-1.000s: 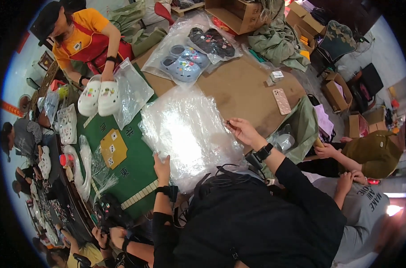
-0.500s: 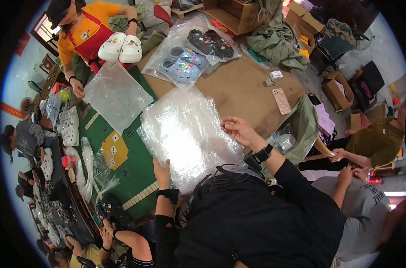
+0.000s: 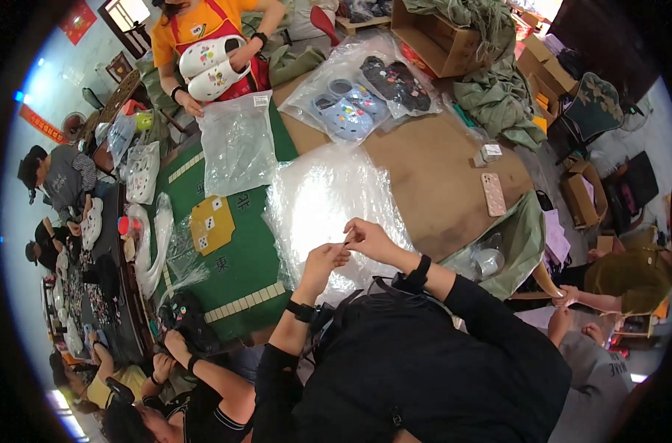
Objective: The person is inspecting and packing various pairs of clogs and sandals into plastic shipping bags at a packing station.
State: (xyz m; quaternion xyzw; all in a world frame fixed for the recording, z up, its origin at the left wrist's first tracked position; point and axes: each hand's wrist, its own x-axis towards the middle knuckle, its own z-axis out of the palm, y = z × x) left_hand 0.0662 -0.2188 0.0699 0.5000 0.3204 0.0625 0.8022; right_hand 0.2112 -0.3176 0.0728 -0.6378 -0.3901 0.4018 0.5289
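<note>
Tip for tiny dark bit [image 3: 347,244] (too small to identify) pinched between bare left hand [image 3: 323,265] and bare right hand [image 3: 375,242] above glossy clear plastic sheeting [image 3: 331,203]: go light and steady tbh.

Your left hand [image 3: 323,264] came off the clear plastic's [image 3: 339,188] lower-left edge and now meets your right hand [image 3: 371,241] mid-frame lol. Those white clogs [image 3: 210,80], upper left, got flipped sideways.
</note>
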